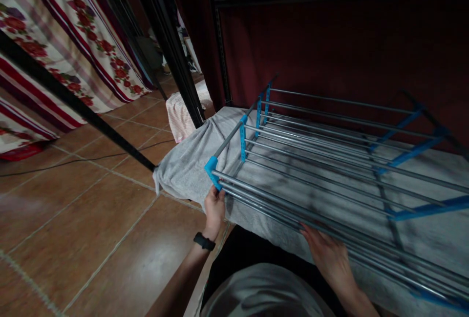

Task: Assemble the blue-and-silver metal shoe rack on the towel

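A drying rack (311, 160) of grey metal tubes with bright blue plastic joints lies across a grey blanket. My left hand (214, 205), with a black band on the wrist, is closed on the near left end of the rack, right under a blue corner joint (212, 170). Farther right, my right hand (328, 253) is at the near tubes (271, 204), its fingers bent against them from below; some fingers are partly hidden. Several thinner rods run lengthwise between the blue slotted brackets (243, 141) and the blue arms (414, 148) at the right.
The grey blanket (183, 160) covers a low bed-like surface with black metal posts (176, 53) and a slanting black bar (91, 112). Behind hangs a dark red cloth (311, 48). At left are a floral curtain (91, 29), tiled floor (110, 219) and a cable (91, 157).
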A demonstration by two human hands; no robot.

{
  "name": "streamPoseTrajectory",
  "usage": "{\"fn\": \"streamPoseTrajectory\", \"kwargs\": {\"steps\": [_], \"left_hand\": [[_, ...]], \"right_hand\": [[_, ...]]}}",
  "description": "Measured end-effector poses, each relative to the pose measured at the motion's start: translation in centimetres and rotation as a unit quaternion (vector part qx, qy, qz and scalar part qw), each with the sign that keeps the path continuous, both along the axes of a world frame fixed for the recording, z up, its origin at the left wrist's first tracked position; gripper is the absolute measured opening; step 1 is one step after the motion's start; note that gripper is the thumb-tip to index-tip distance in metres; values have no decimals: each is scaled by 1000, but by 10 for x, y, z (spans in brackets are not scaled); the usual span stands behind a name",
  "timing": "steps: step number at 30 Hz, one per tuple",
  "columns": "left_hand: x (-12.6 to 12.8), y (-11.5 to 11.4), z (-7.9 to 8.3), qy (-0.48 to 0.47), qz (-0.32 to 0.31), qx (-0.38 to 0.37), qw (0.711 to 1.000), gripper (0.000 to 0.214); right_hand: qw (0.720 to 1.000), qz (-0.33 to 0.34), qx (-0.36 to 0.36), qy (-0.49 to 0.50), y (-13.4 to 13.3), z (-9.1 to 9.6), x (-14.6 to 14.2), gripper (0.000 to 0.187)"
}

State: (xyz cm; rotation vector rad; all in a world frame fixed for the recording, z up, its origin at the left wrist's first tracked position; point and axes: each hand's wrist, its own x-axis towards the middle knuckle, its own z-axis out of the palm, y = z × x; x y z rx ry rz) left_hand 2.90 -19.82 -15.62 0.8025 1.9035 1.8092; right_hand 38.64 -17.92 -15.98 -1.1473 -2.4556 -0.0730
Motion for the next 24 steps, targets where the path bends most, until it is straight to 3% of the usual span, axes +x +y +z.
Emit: {"fn": "streamPoseTrajectory", "kwargs": {"steps": [10, 24], "left_hand": [[4, 0, 2, 45, 14, -5, 999, 14], [-1, 2, -16, 117, 28, -27, 992, 18]], "right_hand": [[1000, 10, 14, -17, -1, 1, 0, 32], [998, 16, 46, -44, 0, 7, -4, 31]]}}
